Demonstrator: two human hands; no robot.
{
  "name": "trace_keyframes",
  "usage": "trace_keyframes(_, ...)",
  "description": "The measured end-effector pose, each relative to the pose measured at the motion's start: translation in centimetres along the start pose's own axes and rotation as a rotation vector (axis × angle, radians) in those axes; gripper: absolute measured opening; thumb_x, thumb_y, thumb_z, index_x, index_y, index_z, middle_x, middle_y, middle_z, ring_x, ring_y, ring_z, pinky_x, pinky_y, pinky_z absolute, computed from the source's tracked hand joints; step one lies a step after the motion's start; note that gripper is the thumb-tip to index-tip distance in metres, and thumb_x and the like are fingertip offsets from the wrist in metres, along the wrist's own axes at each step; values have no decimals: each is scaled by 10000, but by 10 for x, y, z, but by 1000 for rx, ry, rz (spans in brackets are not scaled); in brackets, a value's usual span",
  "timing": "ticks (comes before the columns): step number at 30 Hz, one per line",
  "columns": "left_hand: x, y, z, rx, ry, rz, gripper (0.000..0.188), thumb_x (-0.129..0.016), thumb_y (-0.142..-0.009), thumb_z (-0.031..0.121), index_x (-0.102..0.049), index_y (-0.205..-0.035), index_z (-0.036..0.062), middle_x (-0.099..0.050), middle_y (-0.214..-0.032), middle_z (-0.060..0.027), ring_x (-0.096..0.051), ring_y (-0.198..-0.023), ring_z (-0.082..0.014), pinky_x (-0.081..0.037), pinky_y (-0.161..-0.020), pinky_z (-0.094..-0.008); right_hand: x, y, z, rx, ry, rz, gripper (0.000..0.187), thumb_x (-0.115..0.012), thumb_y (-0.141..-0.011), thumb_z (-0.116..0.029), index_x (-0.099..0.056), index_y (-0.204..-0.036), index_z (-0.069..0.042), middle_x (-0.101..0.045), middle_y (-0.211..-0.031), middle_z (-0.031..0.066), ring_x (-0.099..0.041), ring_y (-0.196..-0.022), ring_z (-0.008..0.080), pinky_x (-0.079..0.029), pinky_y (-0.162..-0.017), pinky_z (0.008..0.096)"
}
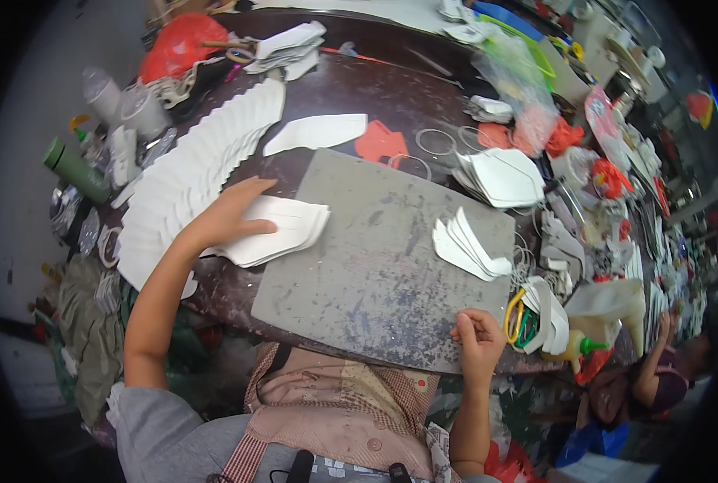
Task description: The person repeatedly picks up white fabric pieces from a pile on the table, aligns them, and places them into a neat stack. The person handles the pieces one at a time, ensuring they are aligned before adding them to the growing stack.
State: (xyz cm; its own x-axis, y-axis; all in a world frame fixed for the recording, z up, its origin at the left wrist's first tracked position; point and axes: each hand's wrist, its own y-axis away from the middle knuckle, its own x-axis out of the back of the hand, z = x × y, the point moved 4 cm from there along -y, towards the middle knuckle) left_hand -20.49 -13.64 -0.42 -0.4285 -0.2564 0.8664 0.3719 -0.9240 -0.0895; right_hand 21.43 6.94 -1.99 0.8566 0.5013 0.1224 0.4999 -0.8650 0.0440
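My left hand (234, 213) lies with fingers stretched and thumb spread, touching a small stack of white cut pieces (295, 225) at the left edge of a grey board (375, 241). Beneath and beyond that hand, a long fanned row of similar white pieces (178, 173) curves away. My right hand (478, 342) hovers over the board's near right corner, its fingers curled in and nothing visible in them. Several white pieces (468, 245) lie fanned on the board's right side. A thicker white stack (500, 177) sits at the far right corner.
Beside my right hand are yellow-handled scissors (513, 314) and a glue bottle with a green tip (580, 348). A single white piece (315, 133) and red scraps (381, 143) lie beyond the board. A green flask (76, 169) stands far left. Another person (669, 374) sits at right.
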Motion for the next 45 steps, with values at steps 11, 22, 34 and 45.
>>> trace_keyframes(11, 37, -120, 113, -200, 462, -237, 393, -851, -732, 276, -731, -982, -4, -678, -958, -62, -630, -905, -158, -491, -819, -304, 6, -110, -49, 585, 849, 114, 202, -695, -889, -149, -718, -1049, -28, -638, -889, 157, -582, -862, 330, -456, -768, 386)
trace_keyframes(22, -21, -203, 62, -206, 7, 359, 389, -657, -927, 302, -669, -1237, 67, -656, -1146, -162, -590, -1112, -359, -469, -939, -440, 8, -93, -54, 699, 607, 367, 84, -706, -856, -34, -664, -920, -2, -631, -878, 123, -612, -850, 272, -461, -768, 371)
trace_keyframes(34, 48, -177, 22, -180, 96, 523, 180, -607, -908, 100, -652, -1066, 26, -707, -1002, -181, -682, -943, -338, -513, -827, -390, 24, -8, 2, -105, -644, -6, 156, -504, -1050, -196, -524, -1038, -42, -654, -887, 115, -567, -550, 146, -450, -442, 256)
trace_keyframes(45, -67, -16, 184, -692, -125, -195, 404, -627, -854, 39, -643, -1253, 105, -624, -1227, -91, -603, -1069, -285, -426, -1000, -450, 58, -9, 34, -132, -879, 54, 257, -591, -1002, -122, -593, -1251, -58, -648, -936, 82, -567, -668, 129, -486, -586, 237)
